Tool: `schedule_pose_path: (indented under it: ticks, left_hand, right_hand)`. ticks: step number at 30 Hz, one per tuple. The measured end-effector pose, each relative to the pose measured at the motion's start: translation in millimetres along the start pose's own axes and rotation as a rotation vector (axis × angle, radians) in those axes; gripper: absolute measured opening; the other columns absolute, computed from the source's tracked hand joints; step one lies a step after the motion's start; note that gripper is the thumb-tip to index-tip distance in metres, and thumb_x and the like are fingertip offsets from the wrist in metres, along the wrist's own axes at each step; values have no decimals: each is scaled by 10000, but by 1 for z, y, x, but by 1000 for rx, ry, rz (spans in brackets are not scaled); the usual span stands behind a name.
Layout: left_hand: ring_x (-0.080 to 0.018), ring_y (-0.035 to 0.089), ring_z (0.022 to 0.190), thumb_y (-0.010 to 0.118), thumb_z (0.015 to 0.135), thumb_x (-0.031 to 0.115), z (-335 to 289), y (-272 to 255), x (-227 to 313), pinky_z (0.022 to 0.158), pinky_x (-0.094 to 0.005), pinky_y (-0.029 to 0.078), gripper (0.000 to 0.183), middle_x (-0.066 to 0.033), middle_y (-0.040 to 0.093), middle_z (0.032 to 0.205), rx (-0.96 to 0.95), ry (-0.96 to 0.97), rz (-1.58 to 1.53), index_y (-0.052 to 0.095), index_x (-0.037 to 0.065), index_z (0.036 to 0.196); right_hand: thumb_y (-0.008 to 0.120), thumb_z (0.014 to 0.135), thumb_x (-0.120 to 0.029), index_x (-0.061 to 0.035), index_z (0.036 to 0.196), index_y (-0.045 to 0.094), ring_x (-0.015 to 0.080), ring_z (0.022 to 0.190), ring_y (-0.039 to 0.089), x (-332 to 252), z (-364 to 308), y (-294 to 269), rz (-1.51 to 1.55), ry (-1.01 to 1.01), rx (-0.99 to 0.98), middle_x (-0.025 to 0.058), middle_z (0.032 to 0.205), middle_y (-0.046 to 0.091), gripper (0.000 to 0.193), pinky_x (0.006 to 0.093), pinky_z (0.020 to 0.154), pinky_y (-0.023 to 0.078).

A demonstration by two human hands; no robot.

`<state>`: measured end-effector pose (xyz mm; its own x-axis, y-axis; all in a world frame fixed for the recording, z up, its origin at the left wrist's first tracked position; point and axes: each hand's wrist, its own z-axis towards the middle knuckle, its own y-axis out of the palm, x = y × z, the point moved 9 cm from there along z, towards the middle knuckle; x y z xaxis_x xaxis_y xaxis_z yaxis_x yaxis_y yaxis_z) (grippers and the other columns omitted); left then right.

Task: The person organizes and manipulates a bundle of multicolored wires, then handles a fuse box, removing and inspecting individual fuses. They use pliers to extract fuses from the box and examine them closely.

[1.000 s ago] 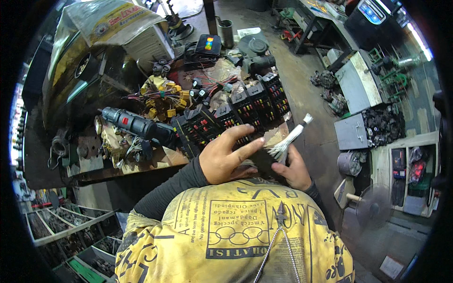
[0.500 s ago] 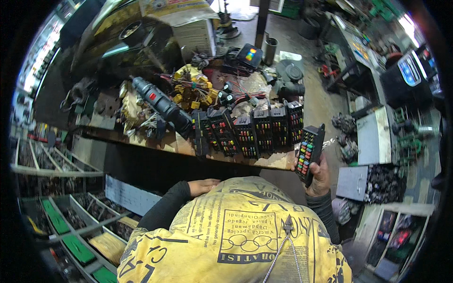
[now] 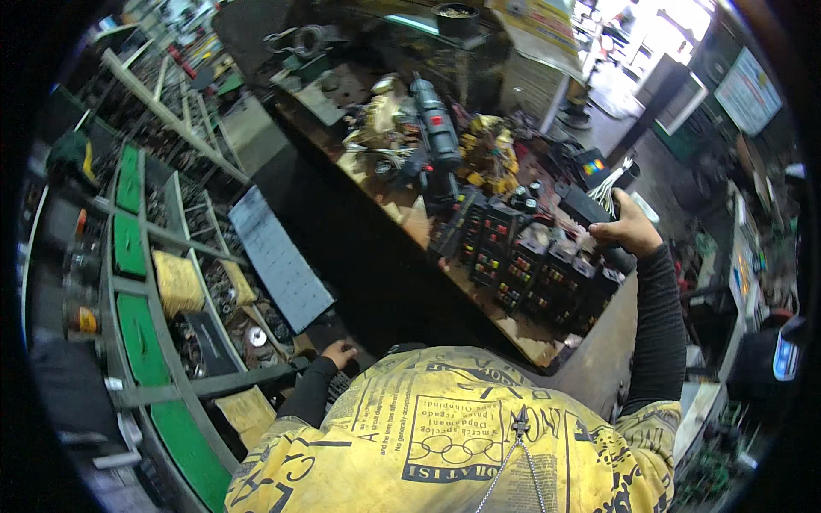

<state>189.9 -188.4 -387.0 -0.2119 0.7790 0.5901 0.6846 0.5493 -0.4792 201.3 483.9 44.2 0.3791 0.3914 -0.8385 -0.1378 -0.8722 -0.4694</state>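
A white-wired black box (image 3: 583,205) is gripped by the right hand (image 3: 634,226) — the left hand (image 3: 340,353) is held with fingers uncurled.

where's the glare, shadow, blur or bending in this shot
Head view: glare washes out the bright opening, upper right; head view: deep shadow beneath the workbench hides detail; head view: the fuse boxes look slightly soft; head view: the fisheye lens darkens the corners and bows the row of green panels at left.
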Motion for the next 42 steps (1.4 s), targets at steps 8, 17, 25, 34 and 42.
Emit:
schedule_pose_path:
  ticks: [8,17,25,34,42]
  left_hand:
    - [-296,640,987,642,841,478,-33,72,-62,852,-390,497,567,-186,671,1042,-46,-88,215,592,45,1204]
    - [-294,642,979,651,834,479,105,28,68,850,-388,499,566,-186,672,1032,-210,109,247,597,46,1195]
    - [-292,644,972,659,828,480,228,186,337,849,-386,501,565,-186,674,1024,-673,529,637,602,48,1187]
    - [-289,646,965,668,820,482,137,410,415,847,-383,503,565,-185,675,1014,-1051,815,949,608,49,1178]
    - [-287,648,958,676,814,483,-5,547,358,846,-381,505,564,-185,677,1006,-1200,925,1143,613,50,1169]
  right_hand:
    - [818,686,-286,13,1334,429,273,1098,577,81,70,34,-639,65,-377,198,1202,600,813,366,946,447]
    - [684,824,-316,-51,1310,479,299,1035,615,-11,-14,0,-343,-152,71,183,1114,627,590,382,901,492]
    - [631,900,-155,-58,1268,492,127,974,566,83,-243,6,306,-142,906,41,988,591,405,289,884,457]
    - [434,845,-695,54,1409,332,381,1304,409,366,-478,466,622,1275,884,287,1389,420,943,426,1068,336]
    - [473,819,-726,-56,1377,443,335,1238,471,410,-555,587,896,1145,568,213,1361,479,873,457,1014,380]
